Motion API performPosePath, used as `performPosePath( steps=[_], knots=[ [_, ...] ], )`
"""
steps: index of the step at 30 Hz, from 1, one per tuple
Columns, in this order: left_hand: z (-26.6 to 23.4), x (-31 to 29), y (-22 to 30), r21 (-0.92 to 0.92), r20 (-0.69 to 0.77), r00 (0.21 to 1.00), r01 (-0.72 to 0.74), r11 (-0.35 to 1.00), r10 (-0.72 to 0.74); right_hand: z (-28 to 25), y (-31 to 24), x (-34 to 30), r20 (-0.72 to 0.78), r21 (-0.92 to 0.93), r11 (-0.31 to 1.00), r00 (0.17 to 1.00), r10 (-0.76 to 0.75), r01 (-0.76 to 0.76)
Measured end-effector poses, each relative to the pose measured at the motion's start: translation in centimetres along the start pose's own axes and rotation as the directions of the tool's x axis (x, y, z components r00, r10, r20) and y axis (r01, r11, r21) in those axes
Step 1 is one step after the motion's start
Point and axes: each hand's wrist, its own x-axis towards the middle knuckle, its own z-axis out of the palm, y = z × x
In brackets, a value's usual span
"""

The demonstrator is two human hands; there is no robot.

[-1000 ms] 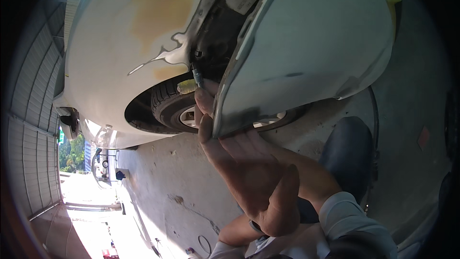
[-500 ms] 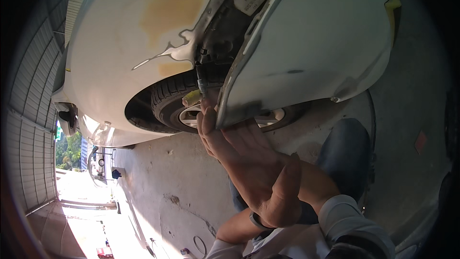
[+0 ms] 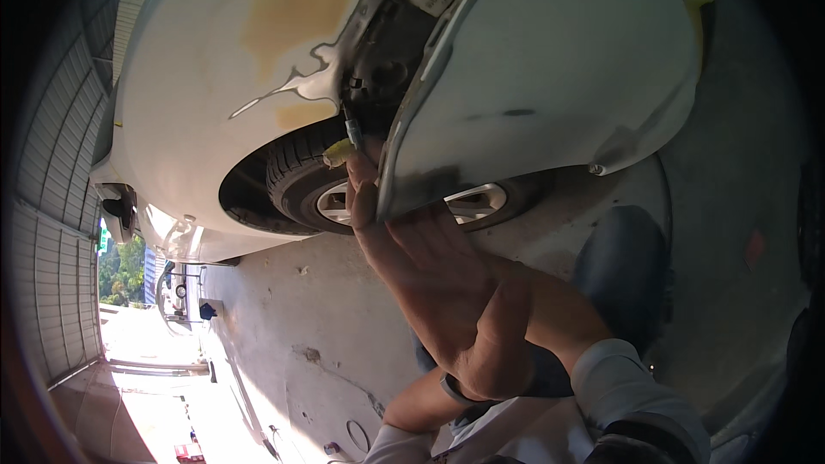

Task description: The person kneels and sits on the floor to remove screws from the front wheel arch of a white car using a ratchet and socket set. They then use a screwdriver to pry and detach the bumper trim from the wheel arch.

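My left hand (image 3: 430, 301), with a dark wristband, reaches up to the lower corner of a loose grey-white bumper (image 3: 550, 77). Its fingers are stretched out against the bumper's edge, and its thumb stands apart. My right forearm (image 3: 554, 314) crosses behind it, and much of that hand is hidden by the left hand and the bumper. A fingertip, apparently of my right hand, presses at a tool with a stubby yellow end (image 3: 338, 153) and a slim metal shaft (image 3: 351, 129). The shaft points up into the dark gap between bumper and fender (image 3: 292, 43).
A tyre (image 3: 301, 167) with a silver wheel sits behind the bumper's corner. The fender has tan filler and bare-metal patches. My bent knee (image 3: 620, 279) is at the right, near a dark hose (image 3: 669, 206). Concrete floor (image 3: 318, 309) lies below.
The car, bumper and hands have all shifted slightly left and up in view. My left hand stays at the bumper's corner, and the yellow-ended tool remains in the gap.
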Motion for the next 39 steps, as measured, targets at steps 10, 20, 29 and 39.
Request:
performPosePath(
  steps=[10,20,29,39],
  knots=[
    [5.8,3.9,-0.8,0.381,0.033,0.94,-0.326,0.865,0.34,0.0,1.7,0.1,0.046,-0.199,0.953,0.973,-0.224,0.229],
    [8.0,4.2,-0.2,0.375,-0.054,0.933,-0.31,0.874,0.355,-1.1,-1.9,0.0,0.147,-0.45,0.886,0.969,0.199,-0.114],
    [8.0,3.5,0.1,0.203,-0.067,0.929,-0.345,0.916,0.364,1.2,-0.3,-0.4,0.014,-0.131,0.988,0.997,-0.077,0.078],
    [6.7,4.4,-0.8,0.51,0.144,0.903,-0.418,0.752,0.404,0.6,-0.9,-0.4,0.001,-0.121,0.993,1.0,0.009,-0.009]
  ],
)
